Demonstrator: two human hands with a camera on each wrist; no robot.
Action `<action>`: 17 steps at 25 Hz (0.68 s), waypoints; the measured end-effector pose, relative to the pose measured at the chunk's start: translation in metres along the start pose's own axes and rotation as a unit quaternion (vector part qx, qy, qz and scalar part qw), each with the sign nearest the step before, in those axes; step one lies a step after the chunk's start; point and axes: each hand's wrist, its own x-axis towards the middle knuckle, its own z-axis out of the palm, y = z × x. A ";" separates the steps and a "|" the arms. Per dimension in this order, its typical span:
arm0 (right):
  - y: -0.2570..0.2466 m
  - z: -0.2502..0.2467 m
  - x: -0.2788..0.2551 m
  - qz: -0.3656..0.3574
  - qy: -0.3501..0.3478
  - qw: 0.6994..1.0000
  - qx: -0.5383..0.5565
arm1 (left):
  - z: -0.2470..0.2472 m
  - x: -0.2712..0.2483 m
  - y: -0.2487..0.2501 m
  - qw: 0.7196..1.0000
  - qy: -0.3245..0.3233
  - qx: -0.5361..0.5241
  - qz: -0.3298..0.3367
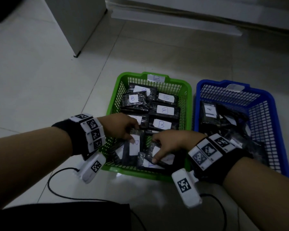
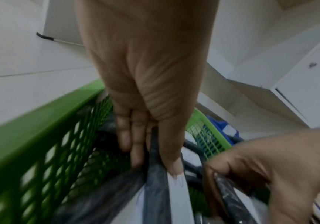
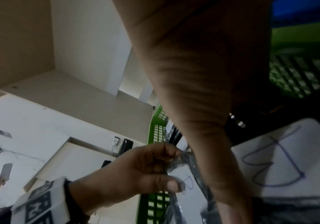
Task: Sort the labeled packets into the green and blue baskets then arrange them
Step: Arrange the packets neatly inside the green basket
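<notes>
Head view shows the left hand (image 1: 122, 125) pinching a black packet (image 1: 134, 146) marked B, on edge at the near end of the green basket (image 1: 113, 97). The right hand (image 1: 167, 144) presses fingertips on loose packets beside it. Slippery wrap could slide, toppling neighbours. The blue basket (image 1: 274, 104) sits close alongside.
</notes>
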 end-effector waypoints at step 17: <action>0.009 0.019 0.023 0.081 0.228 0.970 0.013 | -0.030 -0.007 -0.001 0.945 0.274 -0.179 -0.005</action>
